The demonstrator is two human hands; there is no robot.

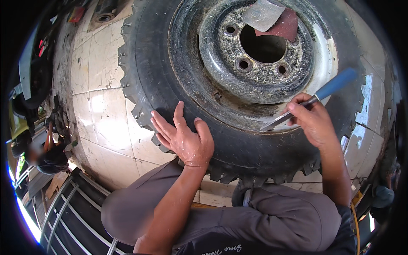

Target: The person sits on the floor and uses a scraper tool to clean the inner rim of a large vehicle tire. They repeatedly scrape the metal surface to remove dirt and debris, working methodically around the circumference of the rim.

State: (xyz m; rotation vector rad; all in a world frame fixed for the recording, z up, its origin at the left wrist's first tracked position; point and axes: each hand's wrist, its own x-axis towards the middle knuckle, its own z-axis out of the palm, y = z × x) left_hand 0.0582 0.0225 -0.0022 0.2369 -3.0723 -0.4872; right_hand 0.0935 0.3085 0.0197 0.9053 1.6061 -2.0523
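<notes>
A large black tyre (pixel 238 148) with chunky tread lies flat before me, mounted on a worn, flaking steel wheel rim (pixel 221 83). My left hand (pixel 187 142) rests on the tyre's near-left sidewall, fingers spread, holding nothing. In my right hand (pixel 312 119), fingers closed around its shank, is what looks like a flat file with a blue handle (pixel 338 83). The handle points up and right; the blade's tip meets the near edge of the rim, where it joins the tyre. Two pieces of sandpaper, one grey (pixel 262 15) and one reddish (pixel 282 26), lie on the hub beside its centre hole.
Pale floor tiles (pixel 106 123) surround the tyre, with glare at left. My bent legs (pixel 272 216) are close to its near edge. A metal rack (pixel 72 212) stands at lower left. Another person (pixel 49 155) is farther left. A rusty cylindrical part (pixel 105 12) lies at far left.
</notes>
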